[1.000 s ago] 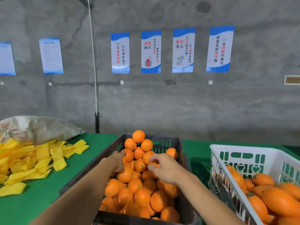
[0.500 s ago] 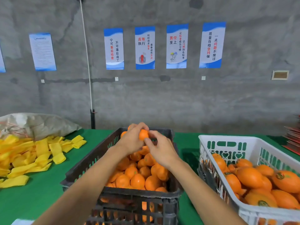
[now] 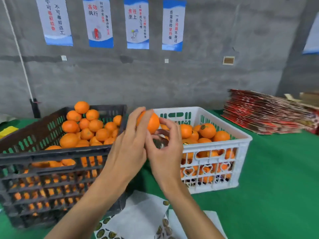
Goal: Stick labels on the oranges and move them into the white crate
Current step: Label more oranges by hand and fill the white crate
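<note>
My left hand (image 3: 128, 149) holds one orange (image 3: 151, 123) up between the two crates, fingers wrapped over its left side. My right hand (image 3: 166, 149) is just below and right of it, fingertips touching the fruit's right side, thumb and forefinger curled into a ring. The dark crate (image 3: 51, 154) on the left is heaped with oranges (image 3: 86, 128). To the right, the white crate (image 3: 215, 149) holds several oranges (image 3: 207, 131), one showing a round label. Label sheets (image 3: 138, 219) lie on the green table at the front.
The table is covered in green cloth (image 3: 276, 187). A stack of red flattened cartons (image 3: 265, 112) lies at the back right. Something yellow (image 3: 7, 131) shows at the far left edge. A grey wall with posters (image 3: 136, 23) stands behind.
Both hands carried the orange from above the dark crate rightward, to the near left corner of the white crate. The view swung right and down, bringing the label sheets and red cartons into sight.
</note>
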The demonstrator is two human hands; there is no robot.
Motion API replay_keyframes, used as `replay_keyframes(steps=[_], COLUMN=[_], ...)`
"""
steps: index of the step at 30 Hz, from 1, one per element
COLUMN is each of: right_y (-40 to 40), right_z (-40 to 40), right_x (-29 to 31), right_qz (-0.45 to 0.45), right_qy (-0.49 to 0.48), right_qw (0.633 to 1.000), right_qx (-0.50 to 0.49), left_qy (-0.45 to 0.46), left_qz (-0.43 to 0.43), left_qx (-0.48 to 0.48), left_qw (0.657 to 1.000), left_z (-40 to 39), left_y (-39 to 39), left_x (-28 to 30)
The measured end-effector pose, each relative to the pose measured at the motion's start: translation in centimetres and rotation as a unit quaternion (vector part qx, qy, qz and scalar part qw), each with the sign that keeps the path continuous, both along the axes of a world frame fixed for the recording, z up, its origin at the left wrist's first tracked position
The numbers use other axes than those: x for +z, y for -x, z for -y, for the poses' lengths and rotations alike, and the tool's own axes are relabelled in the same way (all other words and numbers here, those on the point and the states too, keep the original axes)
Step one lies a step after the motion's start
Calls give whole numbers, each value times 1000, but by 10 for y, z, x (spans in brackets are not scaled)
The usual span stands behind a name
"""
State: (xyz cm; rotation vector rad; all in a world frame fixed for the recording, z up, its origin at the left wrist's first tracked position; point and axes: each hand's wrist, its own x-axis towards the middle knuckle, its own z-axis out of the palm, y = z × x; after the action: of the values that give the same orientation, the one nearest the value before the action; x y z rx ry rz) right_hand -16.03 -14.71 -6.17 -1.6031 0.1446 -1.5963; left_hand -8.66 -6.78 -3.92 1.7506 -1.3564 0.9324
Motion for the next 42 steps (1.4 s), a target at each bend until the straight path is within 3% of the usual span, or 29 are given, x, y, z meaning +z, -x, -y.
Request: replay_keyframes(steps=[3,7,11,15,18,22,29,34,37,40,42], right_y=[18,35,49,64,69,67,59,56,57,56,52], right_z=[13,37,67,85,88,87,88,87,85,80,70], right_x=[-51,-120,-169,-193,-203,-210,-221,-221,-219,-211,-201], right_qz=[-48,-196,-404,-546,-551,-553,-481,-478,-477,-439,-394], right_qy=[-4,24,53,77,41,134,45,61,10,-47,-27], right_qw=[999,980,913,833,826,821,873,874,878,897,917], right_qx=[-7,35,6,39,107,52,58,54,50,8,-51], left_qy=[-17,-118,-222,-240,-237,-230,-222,-222,-220,-209,-194], left_qz=[-76,-189,-253,-259,-247,-264,-274,-283,-288,-308,-328], left_qx=[-10,38,73,111,112,109,112,116,109,97,75], left_qw=[997,974,939,929,933,930,929,926,926,923,921], left_z=[16,22,19,14,11,11,9,9,8,8,6], left_y=[16,15,5,4,0,-1,-2,-2,-2,-2,0], left_x=[-52,-125,-185,-213,-220,-223,-228,-226,-228,-227,-227])
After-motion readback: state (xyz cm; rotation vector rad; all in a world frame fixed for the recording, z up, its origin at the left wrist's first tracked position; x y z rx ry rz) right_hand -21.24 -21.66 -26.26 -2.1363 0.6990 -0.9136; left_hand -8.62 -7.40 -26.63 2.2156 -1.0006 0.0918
